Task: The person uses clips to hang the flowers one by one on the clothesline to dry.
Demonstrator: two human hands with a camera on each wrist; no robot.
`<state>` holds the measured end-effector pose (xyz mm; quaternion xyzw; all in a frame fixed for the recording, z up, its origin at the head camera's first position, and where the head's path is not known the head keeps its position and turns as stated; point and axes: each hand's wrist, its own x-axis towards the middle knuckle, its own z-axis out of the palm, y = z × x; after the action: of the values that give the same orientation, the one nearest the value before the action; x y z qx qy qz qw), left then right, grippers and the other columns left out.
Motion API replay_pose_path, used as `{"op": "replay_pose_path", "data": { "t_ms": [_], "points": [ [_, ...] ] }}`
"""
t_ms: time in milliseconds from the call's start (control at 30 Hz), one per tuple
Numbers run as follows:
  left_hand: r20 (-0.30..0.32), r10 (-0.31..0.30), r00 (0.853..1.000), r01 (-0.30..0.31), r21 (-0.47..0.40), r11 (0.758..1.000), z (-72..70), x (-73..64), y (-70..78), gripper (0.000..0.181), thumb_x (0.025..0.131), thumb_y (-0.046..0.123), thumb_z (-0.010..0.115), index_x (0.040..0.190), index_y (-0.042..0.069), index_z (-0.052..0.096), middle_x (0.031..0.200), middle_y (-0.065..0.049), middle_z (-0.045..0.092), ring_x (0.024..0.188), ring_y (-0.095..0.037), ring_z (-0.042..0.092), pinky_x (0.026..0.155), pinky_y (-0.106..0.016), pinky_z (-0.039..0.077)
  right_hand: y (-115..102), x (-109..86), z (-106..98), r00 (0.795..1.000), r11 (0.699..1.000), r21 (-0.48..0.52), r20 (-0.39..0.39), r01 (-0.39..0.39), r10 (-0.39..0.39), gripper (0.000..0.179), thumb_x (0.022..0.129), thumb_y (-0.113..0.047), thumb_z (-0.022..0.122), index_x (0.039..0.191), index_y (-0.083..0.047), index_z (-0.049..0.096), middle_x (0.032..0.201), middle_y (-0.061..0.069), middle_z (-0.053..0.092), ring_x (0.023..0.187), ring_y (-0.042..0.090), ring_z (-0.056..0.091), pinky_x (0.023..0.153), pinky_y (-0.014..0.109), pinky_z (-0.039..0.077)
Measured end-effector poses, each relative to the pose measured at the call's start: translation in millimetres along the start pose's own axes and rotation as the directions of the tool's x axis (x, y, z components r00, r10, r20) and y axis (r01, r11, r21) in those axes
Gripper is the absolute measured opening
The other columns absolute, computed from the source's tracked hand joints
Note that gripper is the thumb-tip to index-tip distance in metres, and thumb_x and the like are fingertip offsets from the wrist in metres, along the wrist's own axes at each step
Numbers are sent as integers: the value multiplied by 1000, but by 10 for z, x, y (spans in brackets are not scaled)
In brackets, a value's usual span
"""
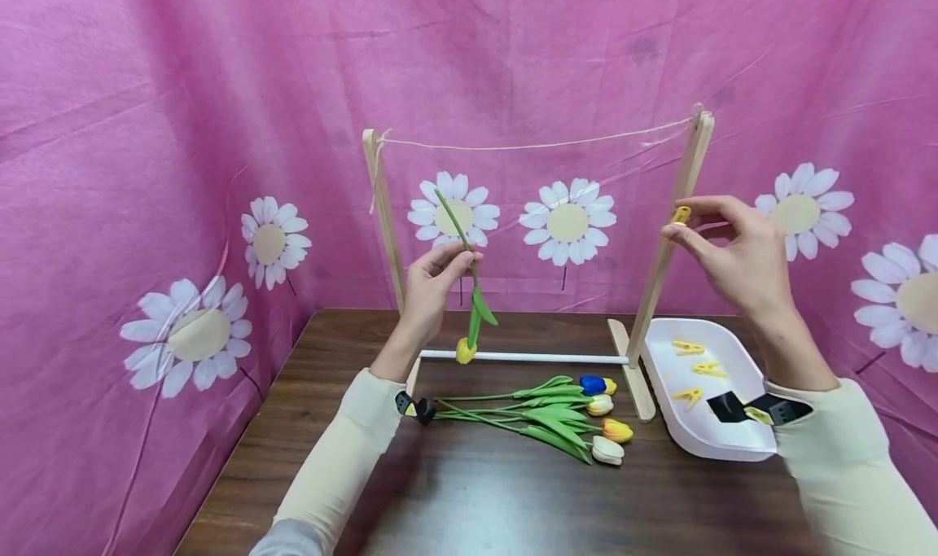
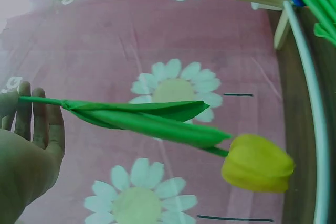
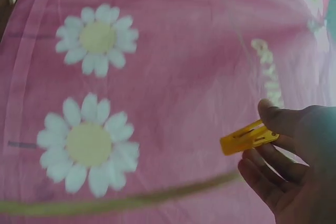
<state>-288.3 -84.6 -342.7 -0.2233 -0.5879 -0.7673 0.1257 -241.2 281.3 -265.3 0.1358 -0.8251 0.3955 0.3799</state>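
My left hand (image 1: 432, 283) pinches the green stem of a yellow artificial tulip (image 1: 466, 350), which hangs head down with its stem end pointing up. In the left wrist view the yellow bloom (image 2: 258, 163) and long green leaves (image 2: 147, 121) show in full. Between thumb and fingertips my right hand (image 1: 743, 255) holds a yellow clothespin (image 1: 681, 215), beside the right post of a wooden frame (image 1: 663, 238). The right wrist view shows the clothespin (image 3: 249, 137) pinched near one end. A thin string (image 1: 513, 147) spans the tops of the two posts, above both hands.
Several artificial tulips (image 1: 557, 413) in blue, white and yellow lie on the brown table (image 1: 469, 507). At the right, a white tray (image 1: 663, 401) holds several yellow clothespins (image 1: 707, 369). A white rod (image 1: 542, 358) joins the frame low down. Pink daisy-printed cloth (image 1: 513, 59) hangs behind.
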Motion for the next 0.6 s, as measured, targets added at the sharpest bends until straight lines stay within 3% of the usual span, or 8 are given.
{"op": "replay_pose_path", "data": {
  "t_ms": [200,400,600],
  "points": [
    [-17,50,999,-51,-74,996,21,141,101,21,106,-1,62,122,-12,67,95,4,80,89,-12,77,87,-34,66,-333,43,168,997,998,55,80,2,-7,33,89,-7,87,121,-5,77,92,-37,67,83,-16,66,78,2,50],
    [-54,79,995,-84,-109,990,21,259,226,16,107,-1,60,118,2,71,94,2,78,85,-11,74,82,-31,66,-636,181,415,989,992,127,138,25,-43,25,91,-9,86,114,-5,78,92,-26,73,78,-9,69,71,7,53],
    [-97,118,988,-126,-90,988,25,408,335,19,107,1,60,123,-6,68,93,3,77,84,-10,72,77,-26,64,-932,351,643,978,980,199,198,26,-66,22,92,-12,85,112,-6,78,92,-20,74,75,0,70,66,13,53]
  ]
}}
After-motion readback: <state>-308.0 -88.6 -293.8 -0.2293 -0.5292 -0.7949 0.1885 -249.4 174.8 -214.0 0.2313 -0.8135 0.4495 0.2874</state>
